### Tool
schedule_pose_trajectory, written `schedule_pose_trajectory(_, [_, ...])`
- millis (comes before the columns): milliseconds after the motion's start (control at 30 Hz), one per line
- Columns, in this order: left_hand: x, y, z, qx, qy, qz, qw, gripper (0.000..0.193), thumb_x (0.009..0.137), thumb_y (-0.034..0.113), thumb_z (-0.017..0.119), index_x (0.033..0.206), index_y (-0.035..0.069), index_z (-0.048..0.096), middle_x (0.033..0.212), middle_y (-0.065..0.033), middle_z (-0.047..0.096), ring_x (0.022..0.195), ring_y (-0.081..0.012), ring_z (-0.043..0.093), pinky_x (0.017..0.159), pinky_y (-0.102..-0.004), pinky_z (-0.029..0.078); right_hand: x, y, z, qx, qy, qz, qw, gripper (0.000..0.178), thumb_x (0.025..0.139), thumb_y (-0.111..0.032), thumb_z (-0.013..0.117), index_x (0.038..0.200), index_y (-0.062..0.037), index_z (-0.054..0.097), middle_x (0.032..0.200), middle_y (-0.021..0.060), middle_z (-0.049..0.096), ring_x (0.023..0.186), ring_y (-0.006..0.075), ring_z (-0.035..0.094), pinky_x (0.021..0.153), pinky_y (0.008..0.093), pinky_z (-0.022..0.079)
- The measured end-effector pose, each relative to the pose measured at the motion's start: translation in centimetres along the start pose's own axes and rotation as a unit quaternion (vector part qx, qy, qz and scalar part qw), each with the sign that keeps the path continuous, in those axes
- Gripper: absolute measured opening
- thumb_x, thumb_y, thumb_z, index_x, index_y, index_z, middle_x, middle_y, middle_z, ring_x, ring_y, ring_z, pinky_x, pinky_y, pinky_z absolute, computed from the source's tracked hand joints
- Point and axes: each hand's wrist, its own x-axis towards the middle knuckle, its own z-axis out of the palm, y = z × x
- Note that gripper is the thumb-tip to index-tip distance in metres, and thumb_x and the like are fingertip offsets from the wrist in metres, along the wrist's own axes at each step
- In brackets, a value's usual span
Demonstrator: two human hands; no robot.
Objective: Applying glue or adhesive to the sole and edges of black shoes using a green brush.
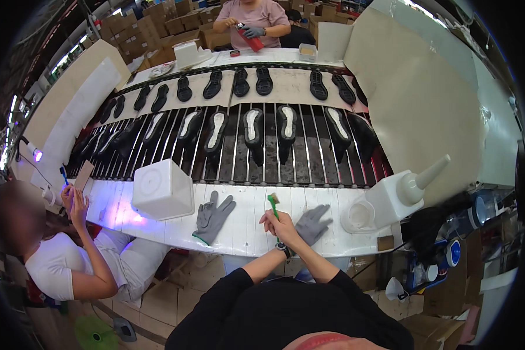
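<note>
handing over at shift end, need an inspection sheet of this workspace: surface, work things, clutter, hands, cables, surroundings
Surface: white table, lit purple toward its left end.
Work things: green brush in use position above the table; black shoes on metal bars; black soles behind them.
Clutter: loose grey glove, white container, spouted bottle.
Hands: right hand bare, fingers closed round the green brush; left hand seems gloved, fingers spread; wrists crossed.
Cables: thin cable near the lamp.
Surroundings: co-worker at left, another across; cardboard boxes beyond.
</note>
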Motion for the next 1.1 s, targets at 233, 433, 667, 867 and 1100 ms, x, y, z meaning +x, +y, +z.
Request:
schedule_pose_trajectory(233, [-0.5,-0.5,1.0,0.077,-0.063,-0.06,0.993,0.04,0.084,0.024,0.059,0.12,0.007,0.055,0.134,-0.0181,0.048,0.127,-0.0341,0.042,0.104,-0.0461,0.034,0.4,0.3,-1.1,-0.067,-0.004,0.108,0.992,0.033,0.099,-0.026,0.046,0.088,-0.0029,0.066,0.063,0.0,0.057,0.048,0.0051,0.045,0.044,0.0205,0.036])
schedule_pose_trajectory(433, [-0.3,-0.3,1.3,0.078,-0.061,-0.06,0.993,0.04,0.084,0.025,0.059,0.12,0.007,0.055,0.133,-0.0172,0.049,0.126,-0.0328,0.043,0.104,-0.0459,0.034,0.5,1.0,-1.5,-0.08,-0.005,0.116,0.99,0.025,0.096,-0.02,0.05,0.09,-0.0022,0.066,0.066,0.0006,0.059,0.049,0.0054,0.046,0.044,0.0208,0.037])
schedule_pose_trajectory(667, [0.1,-0.2,1.4,0.079,-0.059,-0.056,0.994,0.04,0.083,0.024,0.059,0.119,0.007,0.055,0.133,-0.0171,0.049,0.126,-0.0326,0.043,0.104,-0.046,0.034,0.3,0.9,-1.8,-0.081,-0.001,0.113,0.99,0.021,0.095,-0.016,0.051,0.091,-0.0024,0.066,0.066,0.0006,0.059,0.049,0.0054,0.047,0.044,0.0208,0.036])
schedule_pose_trajectory(867, [-0.2,-0.3,1.0,0.083,-0.061,-0.061,0.993,0.039,0.083,0.024,0.059,0.119,0.007,0.055,0.133,-0.0171,0.049,0.126,-0.0327,0.043,0.105,-0.0461,0.034,0.3,0.3,-1.2,-0.103,-0.006,0.111,0.988,0.019,0.095,-0.015,0.051,0.093,-0.0032,0.066,0.066,0.0005,0.059,0.05,0.0052,0.047,0.045,0.0205,0.036])
schedule_pose_trajectory(1100, [-0.1,-0.2,0.7,0.087,-0.066,-0.058,0.992,0.039,0.083,0.025,0.059,0.117,0.007,0.056,0.131,-0.0168,0.05,0.125,-0.0319,0.043,0.104,-0.0447,0.033,0.3,0.5,-1.2,-0.111,-0.01,0.104,0.988,0.02,0.095,-0.016,0.051,0.093,-0.003,0.066,0.066,0.0005,0.059,0.051,0.0054,0.047,0.046,0.0212,0.038])
